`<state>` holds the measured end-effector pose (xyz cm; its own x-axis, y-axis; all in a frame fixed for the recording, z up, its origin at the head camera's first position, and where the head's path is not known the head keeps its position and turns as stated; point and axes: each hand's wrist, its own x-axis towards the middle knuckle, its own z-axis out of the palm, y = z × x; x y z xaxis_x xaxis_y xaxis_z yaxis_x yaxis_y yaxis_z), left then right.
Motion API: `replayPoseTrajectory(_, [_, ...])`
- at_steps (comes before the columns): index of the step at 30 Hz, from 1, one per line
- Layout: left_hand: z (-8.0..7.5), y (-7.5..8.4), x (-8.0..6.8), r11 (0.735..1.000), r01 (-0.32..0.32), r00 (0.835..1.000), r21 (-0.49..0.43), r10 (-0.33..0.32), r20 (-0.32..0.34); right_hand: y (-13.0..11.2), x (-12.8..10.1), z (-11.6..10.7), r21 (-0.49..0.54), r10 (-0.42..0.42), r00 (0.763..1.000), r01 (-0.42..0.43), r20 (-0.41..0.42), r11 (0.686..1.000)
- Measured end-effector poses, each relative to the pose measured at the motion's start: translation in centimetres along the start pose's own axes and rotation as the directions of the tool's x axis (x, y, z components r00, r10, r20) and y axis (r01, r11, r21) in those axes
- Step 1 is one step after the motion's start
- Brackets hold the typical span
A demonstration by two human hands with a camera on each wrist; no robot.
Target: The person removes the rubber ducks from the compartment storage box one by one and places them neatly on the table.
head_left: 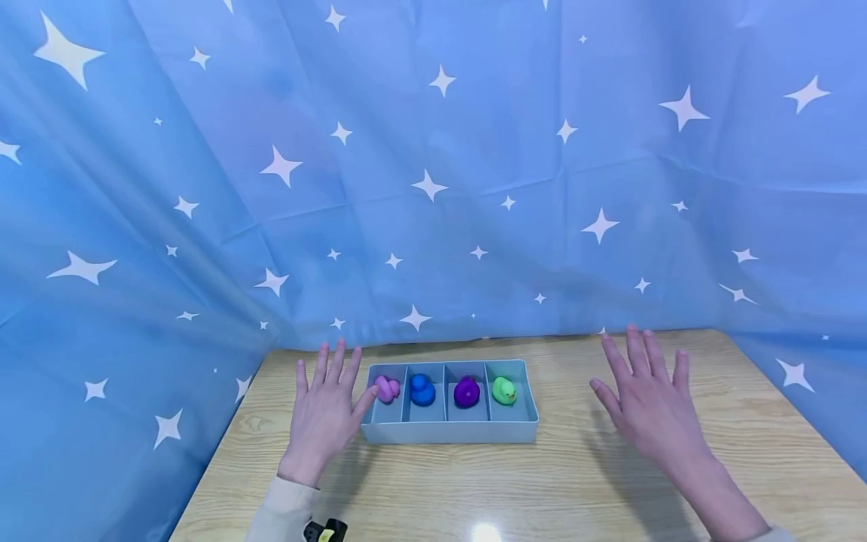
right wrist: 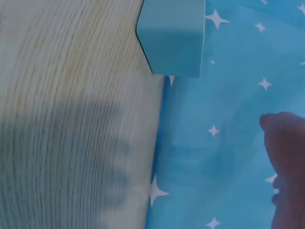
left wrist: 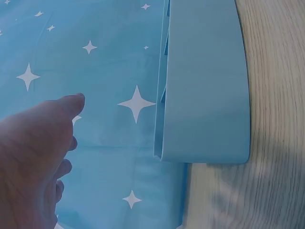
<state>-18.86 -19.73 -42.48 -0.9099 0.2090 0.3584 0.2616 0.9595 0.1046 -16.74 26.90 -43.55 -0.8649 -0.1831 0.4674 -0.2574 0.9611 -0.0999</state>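
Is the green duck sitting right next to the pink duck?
No, the green duck sits in the tray's far right slot and the pink duck in the far left, with two ducks between.

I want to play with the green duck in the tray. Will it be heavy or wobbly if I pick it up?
The green duck looks small and rounded like a hollow rubber toy, so it is probably light and squishy. It sits upright alone in the tray's end compartment, so its base seems flat. Its smooth surface might be slightly slippery.
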Motion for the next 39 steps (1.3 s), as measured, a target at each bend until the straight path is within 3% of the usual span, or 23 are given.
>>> replayPoseTrajectory(3, [0.2,-0.1,0.0,1.000,-0.012,1.000,-0.022,0.011,-0.005,-0.3,0.0,0.4,0.014,-0.007,1.000,0.007,-0.006,1.000])
replayPoseTrajectory(8, [1.2,-0.8,-0.5,0.985,-0.023,0.999,-0.169,0.028,0.029,-1.9,-0.8,1.9,0.048,-0.042,0.999,0.042,0.002,0.998])
replayPoseTrajectory(12, [2.2,-1.4,-1.2,0.954,0.013,0.998,-0.300,0.008,0.069,-3.7,-1.7,3.6,0.091,-0.063,0.997,0.060,0.035,0.994])
replayPoseTrajectory(20, [4.1,-2.0,-2.0,0.857,0.146,0.986,-0.494,-0.084,0.147,-5.8,-2.1,5.9,0.294,-0.009,0.999,-0.003,0.040,0.956])
replayPoseTrajectory(25, [4.9,-2.1,-2.3,0.799,0.197,0.978,-0.568,-0.118,0.173,-6.8,-2.1,6.6,0.436,0.053,0.994,-0.090,0.097,0.896])
replayPoseTrajectory(32, [5.9,-2.0,-2.3,0.695,0.228,0.973,-0.682,-0.133,0.189,-7.6,-2.0,7.4,0.623,0.129,0.975,-0.216,0.182,0.752])
replayPoseTrajectory(39, [6.7,-2.0,-2.4,0.604,0.269,0.963,-0.750,-0.154,0.222,-8.1,-1.9,7.9,0.670,0.115,0.964,-0.251,0.241,0.699])
